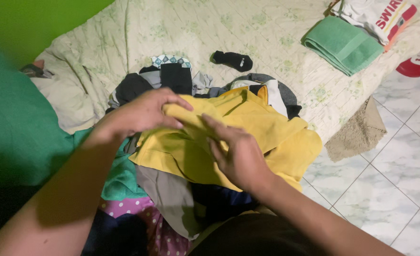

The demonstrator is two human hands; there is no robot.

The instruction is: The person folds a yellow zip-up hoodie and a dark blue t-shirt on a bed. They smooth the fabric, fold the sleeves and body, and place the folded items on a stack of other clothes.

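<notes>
A yellow garment lies crumpled on top of a heap of clothes on a quilted bed cover. My left hand pinches a fold of the yellow fabric near its upper left edge. My right hand rests flat on the garment just below that fold, fingers pressed against the cloth. Dark and grey clothes stick out behind the yellow garment.
A folded green towel and a folded white printed garment lie at the back right. A black sock lies alone on the quilt. Green, grey and pink dotted clothes pile near me. Tiled floor, a beige mat and a red round object are right.
</notes>
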